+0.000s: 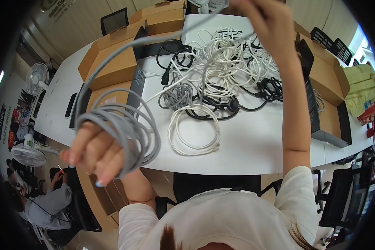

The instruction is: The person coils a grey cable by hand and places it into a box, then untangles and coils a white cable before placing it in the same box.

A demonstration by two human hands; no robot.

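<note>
A grey cable (131, 129) is wound in several loops around my left hand (102, 152), which is raised at the left with its fingers partly curled and slightly blurred. From the loops, one run of the cable arcs up and across to my right hand (268, 25). That hand is lifted at the top edge, its fingers bent around the cable and partly cut off by the frame. Below it, a grey length drops toward the tangled pile of white cables (223, 62). On the table in front of me lies a neat coil of white cable (193, 129).
Black power cords (233, 105) and a bundled grey cable (177, 93) lie by the pile on the white table (246, 146). Open cardboard boxes (112, 58) stand left, another box (327, 91) right. A seated person (50, 204) is at lower left, near fans (29, 154).
</note>
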